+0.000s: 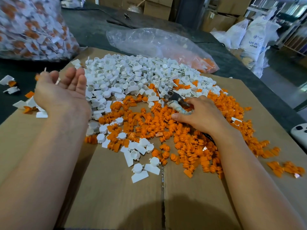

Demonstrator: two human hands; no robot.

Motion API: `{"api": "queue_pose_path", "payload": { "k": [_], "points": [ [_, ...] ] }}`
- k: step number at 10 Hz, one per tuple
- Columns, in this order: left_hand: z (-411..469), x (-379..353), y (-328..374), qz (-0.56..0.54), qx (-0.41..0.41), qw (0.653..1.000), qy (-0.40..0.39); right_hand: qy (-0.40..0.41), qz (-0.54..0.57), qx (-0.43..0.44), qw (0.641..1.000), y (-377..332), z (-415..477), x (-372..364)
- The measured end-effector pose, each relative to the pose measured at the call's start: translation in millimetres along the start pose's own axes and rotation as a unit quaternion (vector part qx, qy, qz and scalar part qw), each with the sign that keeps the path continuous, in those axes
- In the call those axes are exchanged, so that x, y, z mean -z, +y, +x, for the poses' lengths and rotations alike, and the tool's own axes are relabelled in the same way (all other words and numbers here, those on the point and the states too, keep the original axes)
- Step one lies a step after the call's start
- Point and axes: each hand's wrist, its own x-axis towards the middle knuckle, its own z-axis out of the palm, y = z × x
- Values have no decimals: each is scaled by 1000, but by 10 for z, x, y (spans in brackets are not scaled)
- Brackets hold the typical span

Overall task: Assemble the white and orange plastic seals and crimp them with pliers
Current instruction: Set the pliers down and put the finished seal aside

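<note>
Head view: both our hands above the cardboard sheet [116, 196].
Left hand [61, 92]: palm up, fingers loosely spread, empty, beside the white seal bodies [132, 75].
Right hand [199, 115]: curled round the pliers [173, 101], resting on the orange inserts [182, 138].
Pliers axis: handles under our palm, head pointing forward-left toward the white heap.
Nearer hand: left for white, we judge.

soft, fairly bright, even indoor light. a dim rounded shadow lies on the cardboard [149, 213] at the bottom edge. borders bend from the wide lens. the clear bag [33, 30] at upper left and the left hand [61, 90] are smeared by blur.
</note>
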Motion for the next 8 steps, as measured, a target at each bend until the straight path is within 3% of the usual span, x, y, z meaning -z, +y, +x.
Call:
{"api": "queue_pose_path", "payload": {
  "k": [1,2,3,4,5,6,7,8],
  "points": [
    [-440,-298,-53,8,4,998,65,-1,1,-1,1000,-3,-3,-2],
    [-604,-418,-134,261,-8,965,0,-4,4,-2,1000,-5,-14,2],
    [-738,-443,-223,497,-60,858,-118,-1,17,2,1000,-5,-28,20],
    [-829,-399,-335,702,-187,661,-187,22,31,10,999,-13,-42,48],
    [-837,-384,-385,756,-214,581,-213,60,43,30,997,-27,-59,71],
    [-847,-395,-389,756,-193,571,-254,101,68,52,991,-45,-80,88],
    [-910,-417,-386,720,-139,597,-326,123,97,76,985,-91,-125,134],
    [-949,-430,-384,706,-105,596,-368,92,208,142,963,-191,-230,196]
  ]
}}
